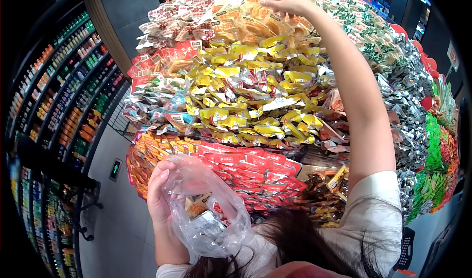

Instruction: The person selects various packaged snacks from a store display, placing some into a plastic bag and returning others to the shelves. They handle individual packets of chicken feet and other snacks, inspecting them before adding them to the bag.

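Observation:
My left hand (158, 187) grips the rim of a clear plastic bag (182, 224), which hangs open at the lower left in the head view. Inside the bag lie several small snack packets (209, 224), one silvery and one with tan contents. At the top of the view, my right arm stretches across the display. My right hand (290, 4) is over clear snack packets with tan contents (250, 15), its fingers apart at their tops. Whether the fingertips touch a packet is hard to make out.
Yellow packets (226, 96) and red packets (246, 167) fill the near display. Green-printed packets (366, 30) and silvery packets (403, 116) lie to the right. Shelves of bottles (64, 101) stand left, beyond a tiled floor (105, 199). Dark hair hangs at the bottom.

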The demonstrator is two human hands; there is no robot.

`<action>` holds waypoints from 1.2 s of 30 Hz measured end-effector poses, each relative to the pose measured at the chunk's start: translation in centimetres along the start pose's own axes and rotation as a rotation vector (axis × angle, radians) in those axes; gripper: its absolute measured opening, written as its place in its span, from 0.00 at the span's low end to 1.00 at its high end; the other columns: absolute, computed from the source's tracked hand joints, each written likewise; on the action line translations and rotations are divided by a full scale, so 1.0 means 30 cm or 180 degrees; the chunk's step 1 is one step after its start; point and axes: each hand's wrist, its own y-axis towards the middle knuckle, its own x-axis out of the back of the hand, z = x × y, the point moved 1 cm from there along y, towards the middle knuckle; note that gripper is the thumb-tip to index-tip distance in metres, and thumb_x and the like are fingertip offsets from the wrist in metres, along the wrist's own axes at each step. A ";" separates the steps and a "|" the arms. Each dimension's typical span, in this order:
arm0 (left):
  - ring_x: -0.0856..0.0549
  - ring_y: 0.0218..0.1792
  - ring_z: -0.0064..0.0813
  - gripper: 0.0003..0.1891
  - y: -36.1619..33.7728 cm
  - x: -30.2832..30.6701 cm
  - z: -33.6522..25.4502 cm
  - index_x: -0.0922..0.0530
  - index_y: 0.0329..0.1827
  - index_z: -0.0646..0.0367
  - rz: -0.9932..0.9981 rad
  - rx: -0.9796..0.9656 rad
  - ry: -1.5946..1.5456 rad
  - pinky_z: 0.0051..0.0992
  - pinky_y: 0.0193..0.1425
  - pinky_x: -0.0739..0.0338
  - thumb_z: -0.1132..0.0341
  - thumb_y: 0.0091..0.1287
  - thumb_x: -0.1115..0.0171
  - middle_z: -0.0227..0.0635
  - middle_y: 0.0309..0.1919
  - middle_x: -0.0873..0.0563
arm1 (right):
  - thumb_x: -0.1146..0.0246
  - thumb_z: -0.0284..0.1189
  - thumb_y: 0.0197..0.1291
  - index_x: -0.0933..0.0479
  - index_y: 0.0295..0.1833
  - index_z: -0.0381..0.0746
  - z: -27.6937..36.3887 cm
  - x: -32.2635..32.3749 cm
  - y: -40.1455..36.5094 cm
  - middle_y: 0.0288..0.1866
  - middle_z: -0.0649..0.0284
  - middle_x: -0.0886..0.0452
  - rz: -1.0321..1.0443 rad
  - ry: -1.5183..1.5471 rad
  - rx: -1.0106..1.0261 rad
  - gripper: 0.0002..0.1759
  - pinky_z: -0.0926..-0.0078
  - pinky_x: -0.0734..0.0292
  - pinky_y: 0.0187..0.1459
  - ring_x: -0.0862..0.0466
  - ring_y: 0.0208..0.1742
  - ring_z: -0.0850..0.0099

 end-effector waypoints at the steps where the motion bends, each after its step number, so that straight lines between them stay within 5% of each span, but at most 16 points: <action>1: 0.31 0.15 0.11 0.09 0.000 -0.001 0.000 0.26 0.41 0.61 -0.0044 -0.0016 0.0029 0.11 0.15 0.39 0.67 0.61 0.45 0.32 0.33 0.19 | 0.33 0.45 0.53 0.22 0.30 0.32 -0.029 -0.008 0.039 0.23 0.57 0.20 -0.0002 -0.0002 0.0002 0.22 0.69 0.20 0.24 0.17 0.22 0.69; 4: 0.31 0.15 0.11 0.09 0.003 0.005 0.001 0.26 0.41 0.61 -0.0081 0.0007 0.0064 0.11 0.15 0.39 0.67 0.61 0.45 0.32 0.34 0.19 | 0.37 0.41 0.56 0.20 0.33 0.33 -0.086 -0.060 0.107 0.24 0.56 0.19 -0.0415 -0.0742 0.0395 0.18 0.69 0.19 0.25 0.17 0.24 0.68; 6: 0.31 0.15 0.11 0.09 0.011 0.018 0.004 0.26 0.41 0.61 -0.0044 -0.0027 0.0076 0.11 0.15 0.39 0.67 0.60 0.45 0.32 0.34 0.19 | 0.44 0.34 0.58 0.20 0.39 0.36 -0.052 -0.092 0.106 0.27 0.52 0.19 0.0097 -0.0869 -0.0216 0.13 0.68 0.20 0.24 0.16 0.25 0.64; 8: 0.31 0.15 0.11 0.09 0.012 0.027 0.006 0.26 0.41 0.61 -0.0024 -0.0048 0.0080 0.11 0.15 0.39 0.68 0.60 0.45 0.33 0.34 0.19 | 0.48 0.30 0.57 0.21 0.46 0.41 -0.052 -0.152 0.115 0.43 0.52 0.18 -0.0264 -0.1433 -0.0051 0.14 0.60 0.22 0.43 0.17 0.44 0.57; 10: 0.31 0.15 0.11 0.09 0.012 0.033 0.005 0.26 0.41 0.61 -0.0036 -0.0064 0.0066 0.11 0.15 0.39 0.68 0.60 0.46 0.32 0.34 0.19 | 0.46 0.32 0.56 0.21 0.46 0.44 -0.070 -0.186 0.109 0.47 0.55 0.19 -0.0539 -0.1014 -0.0335 0.14 0.59 0.26 0.50 0.20 0.51 0.59; 16: 0.32 0.15 0.12 0.09 0.000 0.049 -0.008 0.26 0.41 0.61 -0.0105 -0.0053 0.0056 0.12 0.16 0.39 0.67 0.61 0.46 0.32 0.33 0.19 | 0.45 0.36 0.54 0.20 0.46 0.45 -0.158 -0.163 0.100 0.48 0.57 0.18 -0.0672 -0.0590 -0.0239 0.16 0.60 0.25 0.50 0.21 0.53 0.60; 17: 0.32 0.15 0.12 0.09 -0.004 0.058 -0.010 0.26 0.41 0.61 -0.0131 -0.0048 0.0046 0.12 0.16 0.39 0.67 0.61 0.46 0.32 0.33 0.19 | 0.41 0.38 0.54 0.20 0.48 0.49 -0.186 -0.174 0.115 0.45 0.62 0.17 -0.0819 -0.0564 -0.0255 0.16 0.64 0.25 0.49 0.19 0.47 0.61; 20: 0.28 0.16 0.13 0.08 -0.006 0.071 -0.007 0.28 0.41 0.59 -0.0040 0.0030 -0.0032 0.11 0.17 0.33 0.66 0.62 0.49 0.37 0.41 0.20 | 0.41 0.39 0.56 0.19 0.47 0.48 -0.263 -0.204 0.159 0.44 0.60 0.17 -0.1007 -0.0659 0.0009 0.15 0.64 0.25 0.49 0.18 0.46 0.61; 24: 0.27 0.17 0.13 0.09 -0.002 0.060 0.000 0.28 0.41 0.59 -0.0011 -0.0023 0.0039 0.12 0.20 0.32 0.65 0.62 0.49 0.38 0.42 0.19 | 0.40 0.44 0.59 0.19 0.49 0.44 -0.286 -0.152 0.184 0.44 0.60 0.16 -0.0505 -0.0035 0.0026 0.19 0.64 0.26 0.51 0.17 0.46 0.62; 26: 0.27 0.17 0.13 0.09 0.000 0.055 0.003 0.28 0.41 0.59 -0.0018 0.0003 0.0075 0.12 0.21 0.31 0.65 0.62 0.49 0.38 0.42 0.19 | 0.41 0.51 0.59 0.22 0.55 0.45 -0.252 -0.113 0.194 0.50 0.58 0.18 -0.0732 -0.0334 0.0425 0.26 0.65 0.26 0.53 0.19 0.51 0.64; 28: 0.27 0.17 0.13 0.09 0.003 0.053 0.008 0.27 0.42 0.59 0.0040 0.0006 0.0041 0.13 0.20 0.31 0.65 0.62 0.49 0.39 0.42 0.19 | 0.43 0.29 0.63 0.23 0.47 0.37 -0.041 -0.058 0.074 0.39 0.59 0.18 -0.2363 -0.0469 0.2647 0.10 0.75 0.20 0.30 0.16 0.33 0.73; 30: 0.27 0.17 0.13 0.09 0.001 0.045 0.009 0.27 0.42 0.59 0.0084 0.0024 0.0002 0.13 0.20 0.31 0.66 0.62 0.49 0.40 0.42 0.19 | 0.45 0.57 0.59 0.26 0.60 0.48 0.071 -0.118 -0.047 0.55 0.56 0.21 -0.1589 -0.0804 0.1478 0.31 0.66 0.26 0.55 0.22 0.56 0.65; 31: 0.28 0.17 0.13 0.09 -0.001 0.041 0.008 0.27 0.42 0.59 0.0133 0.0021 -0.0036 0.13 0.20 0.31 0.66 0.62 0.49 0.40 0.43 0.19 | 0.50 0.59 0.61 0.29 0.62 0.49 0.093 -0.170 -0.057 0.56 0.54 0.23 -0.1421 -0.1351 0.1232 0.32 0.68 0.25 0.54 0.25 0.60 0.65; 36: 0.31 0.16 0.12 0.10 -0.031 0.007 -0.016 0.26 0.42 0.63 0.0113 -0.0095 -0.0097 0.12 0.17 0.38 0.67 0.60 0.45 0.35 0.37 0.19 | 0.40 0.38 0.58 0.20 0.50 0.44 -0.072 -0.257 -0.006 0.45 0.58 0.19 -0.0675 -0.1404 0.0829 0.16 0.61 0.23 0.45 0.19 0.44 0.58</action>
